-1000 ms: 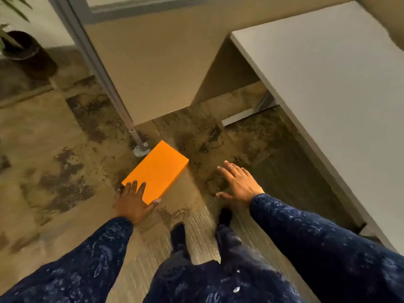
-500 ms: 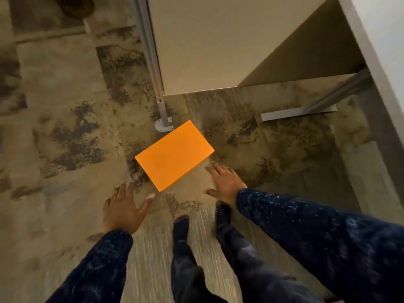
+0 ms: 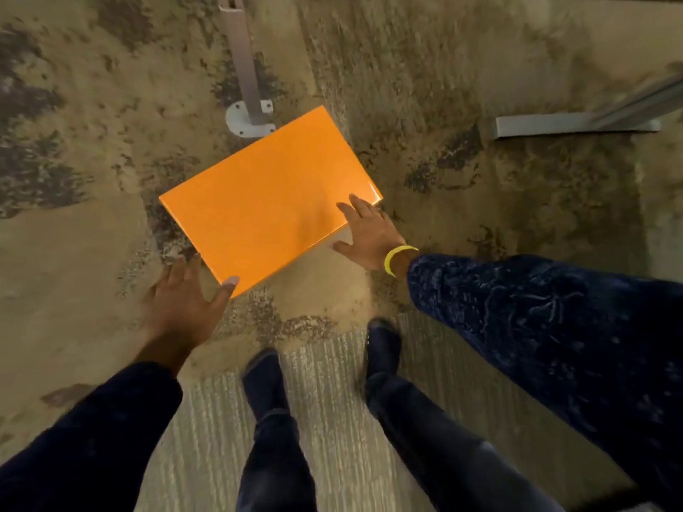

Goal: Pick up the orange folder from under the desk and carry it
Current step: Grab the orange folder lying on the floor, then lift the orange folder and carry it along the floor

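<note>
My left hand point(image 3: 183, 304) is reaching in from the lower left of the frame, fingers spread and released, with the thumb tip lying against the near corner of the orange folder point(image 3: 269, 203). My right hand point(image 3: 369, 234) is coming in from the right, also spread and gripping nothing, its fingertips resting on the folder's right corner while the thumb is pointing down past the folder's lower right edge. A yellow wristband point(image 3: 397, 257) is showing at that wrist, just ahead of my dark blue patterned sleeve point(image 3: 536, 312).

The folder is lying flat on the mottled carpet point(image 3: 425, 68) in the middle of the frame, turned at an angle, and its far corner is sitting just beside the round foot plate of a grey metal post point(image 3: 242, 64) at the upper centre. A grey metal bar point(image 3: 569, 125) is lying on the floor at the upper right, well apart from the folder. My two dark shoes point(image 3: 264, 378) are standing on a paler ribbed strip of carpet at the bottom centre.
</note>
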Available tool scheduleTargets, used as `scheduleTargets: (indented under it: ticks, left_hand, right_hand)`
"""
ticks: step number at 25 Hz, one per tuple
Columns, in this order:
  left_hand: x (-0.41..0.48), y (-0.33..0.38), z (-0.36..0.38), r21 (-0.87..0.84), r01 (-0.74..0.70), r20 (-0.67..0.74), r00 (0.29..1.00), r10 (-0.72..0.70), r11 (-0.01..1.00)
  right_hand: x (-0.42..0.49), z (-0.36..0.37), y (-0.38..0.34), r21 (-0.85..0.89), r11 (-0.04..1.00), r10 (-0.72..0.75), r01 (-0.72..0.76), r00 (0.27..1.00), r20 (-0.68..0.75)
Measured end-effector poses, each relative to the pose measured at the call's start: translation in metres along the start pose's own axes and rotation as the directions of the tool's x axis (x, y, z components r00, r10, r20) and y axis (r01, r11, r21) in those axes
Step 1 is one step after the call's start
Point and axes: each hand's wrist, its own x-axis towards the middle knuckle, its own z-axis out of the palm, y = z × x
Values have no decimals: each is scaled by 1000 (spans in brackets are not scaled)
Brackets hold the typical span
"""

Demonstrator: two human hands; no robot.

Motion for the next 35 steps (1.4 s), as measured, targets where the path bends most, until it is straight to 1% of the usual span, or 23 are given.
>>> scheduleTargets:
  ticks: [3,5,7,9,10,14,16,18,21,22,24,26,27,30,32,35]
  left_hand:
    - [42,-8,40,-32,-12,15,1000,12,999]
    - [64,-8,62,-78,8,14,1000,-7,997]
    - [81,-8,79,-200,104,9,995,-104,974]
    - [97,-5,91,-367,223,36,974,-225,903]
    - [103,-1,97,-419,255,42,964,-262,871]
    - [120,4,113,-458,312,23,940,-340,833]
    - [129,-1,120,-510,318,12,932,-363,799]
    - [138,-10,124,-595,307,5,926,-379,742]
    - [145,-19,125,-724,293,35,920,-391,624]
    - [146,-21,125,-746,293,48,919,-391,598]
    - [151,-25,123,-756,312,86,919,-384,575]
    - [153,-27,121,-773,313,117,925,-361,553]
    - [153,-27,120,-792,310,125,926,-357,526]
    - [147,-21,117,-844,295,109,912,-395,448]
    - [140,-14,116,-857,286,96,906,-412,429]
    - [130,-1,115,-855,289,104,909,-403,431]
  right_hand:
    - [40,25,16,-14,1000,-6,5,1000,-27]
    - [59,38,25,-11,1000,-10,10,999,-44]
    - [75,48,33,19,1000,15,-14,998,-56]
    - [90,54,42,39,998,49,-47,996,-68]
    - [95,54,46,48,997,65,-61,994,-83]
    - [117,46,59,73,992,109,-100,985,-134]
    - [129,38,65,156,975,181,-160,975,-132]
    - [140,31,69,248,947,236,-203,965,-110]
    - [153,30,71,341,913,265,-223,961,-82]
    - [157,31,71,391,892,271,-226,960,-64]
    - [162,35,72,466,855,275,-229,961,-33]
    - [165,37,76,471,854,271,-221,962,-38]
    - [166,37,78,467,855,272,-224,961,-39]
    - [160,40,87,482,841,290,-247,957,-16]
    - [149,45,94,506,816,320,-278,948,6]
    - [121,52,109,562,768,356,-307,934,24]
